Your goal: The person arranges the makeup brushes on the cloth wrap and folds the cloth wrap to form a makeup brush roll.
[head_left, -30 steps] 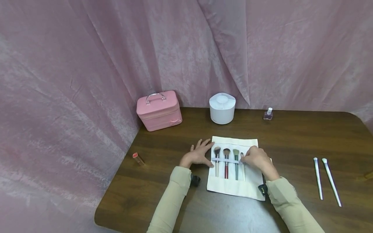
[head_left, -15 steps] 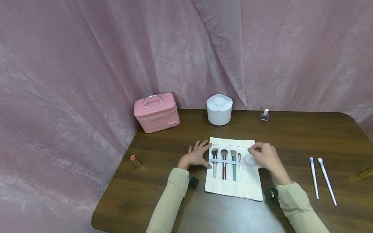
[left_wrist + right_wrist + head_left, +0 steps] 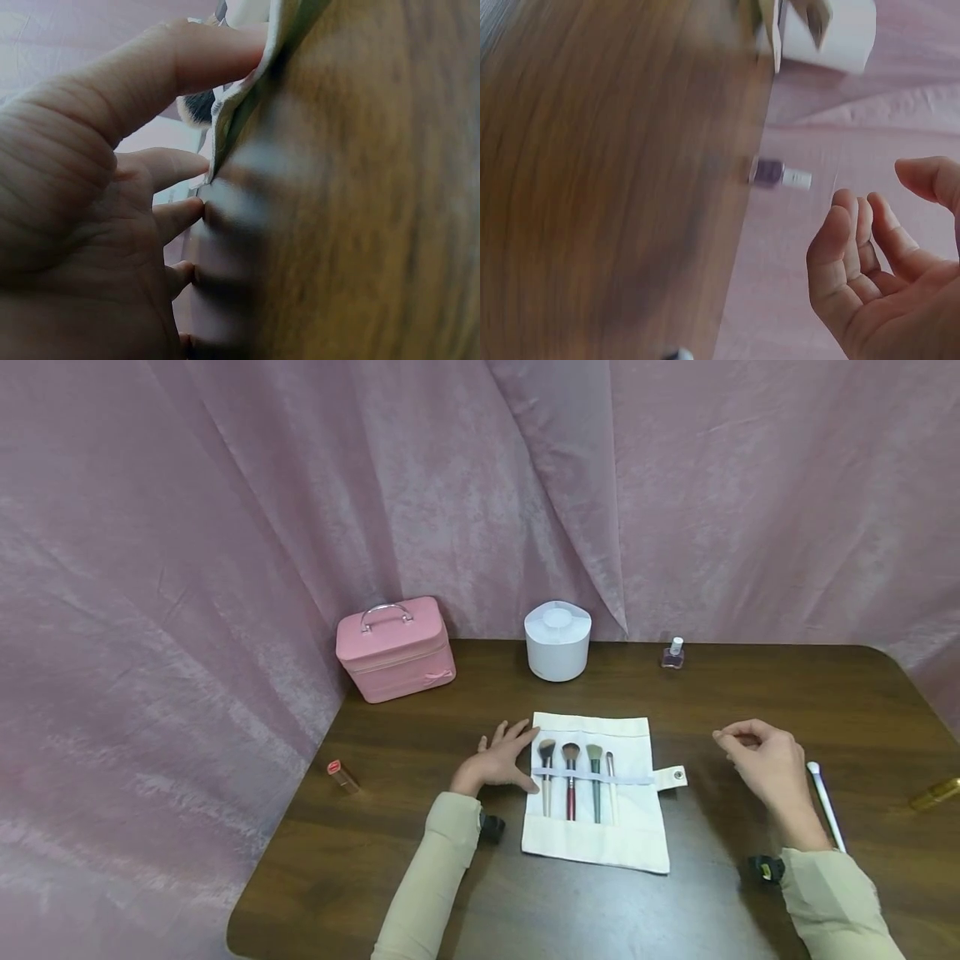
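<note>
A cream cloth brush roll (image 3: 600, 847) lies open on the dark wooden table (image 3: 420, 860). Several makeup brushes (image 3: 570, 777) sit in it under an elastic band, and a snap tab (image 3: 673, 776) sticks out on its right side. My left hand (image 3: 516, 757) rests flat on the table, its straight fingers touching the roll's left edge; the left wrist view shows the fingers (image 3: 180, 60) against the cloth edge (image 3: 240, 97). My right hand (image 3: 750, 752) hovers right of the roll, loosely curled and holding nothing (image 3: 877, 262). A white brush (image 3: 825, 802) lies just beyond it.
At the back stand a pink vanity case (image 3: 393, 647), a white round container (image 3: 557, 641) and a small nail polish bottle (image 3: 673, 655). A lipstick (image 3: 342, 774) lies at the left, a gold object (image 3: 933, 793) at the right edge. Pink curtain surrounds the table.
My right hand let go of the brushes in the roll and moved right, toward the white brush. The snap tab has come into view. My left hand stayed put.
</note>
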Motion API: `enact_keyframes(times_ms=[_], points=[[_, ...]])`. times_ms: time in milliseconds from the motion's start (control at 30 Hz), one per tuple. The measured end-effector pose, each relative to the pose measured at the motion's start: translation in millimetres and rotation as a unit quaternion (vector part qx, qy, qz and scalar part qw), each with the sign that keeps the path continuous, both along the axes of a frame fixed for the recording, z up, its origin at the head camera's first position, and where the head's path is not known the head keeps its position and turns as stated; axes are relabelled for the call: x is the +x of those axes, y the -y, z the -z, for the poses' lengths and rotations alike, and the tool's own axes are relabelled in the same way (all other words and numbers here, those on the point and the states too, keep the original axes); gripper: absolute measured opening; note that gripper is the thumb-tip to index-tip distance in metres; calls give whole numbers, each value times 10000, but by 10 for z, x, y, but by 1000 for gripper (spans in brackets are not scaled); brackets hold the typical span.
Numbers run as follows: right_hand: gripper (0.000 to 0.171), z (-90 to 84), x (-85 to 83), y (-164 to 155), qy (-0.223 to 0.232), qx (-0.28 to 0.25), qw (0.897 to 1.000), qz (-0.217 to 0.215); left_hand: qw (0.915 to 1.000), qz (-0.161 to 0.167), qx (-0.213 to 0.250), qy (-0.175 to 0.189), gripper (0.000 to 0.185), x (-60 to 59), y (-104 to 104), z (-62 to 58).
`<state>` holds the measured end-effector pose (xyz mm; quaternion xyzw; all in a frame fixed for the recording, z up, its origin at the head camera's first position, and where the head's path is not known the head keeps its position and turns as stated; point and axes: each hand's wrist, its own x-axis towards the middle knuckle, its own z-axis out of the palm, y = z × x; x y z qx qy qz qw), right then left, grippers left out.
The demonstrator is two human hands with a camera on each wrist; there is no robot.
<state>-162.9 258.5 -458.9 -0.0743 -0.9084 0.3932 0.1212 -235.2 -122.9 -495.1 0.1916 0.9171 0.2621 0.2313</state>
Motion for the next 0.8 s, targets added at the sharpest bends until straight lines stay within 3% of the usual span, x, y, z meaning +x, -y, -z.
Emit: enact_keyframes(times_ms=[400,533,633,700,800], points=[[36,16,103,-386,127,654,9977,-134,10000,-9,30,7,103,18,22,-2],[39,19,133,-525,543,1179,9915,-112,10000,-13,30,-19,103,15,12,0],[30,14,151,-614,951,1543,9834,-76,10000,-15,2,-46,102,10,3,5],[23,15,158,-650,1206,1674,9784,-129,10000,-17,5,-40,102,9,-1,-3],[26,20,167,-681,1494,1774,9725,-233,10000,-16,-6,-41,102,11,-8,-12]])
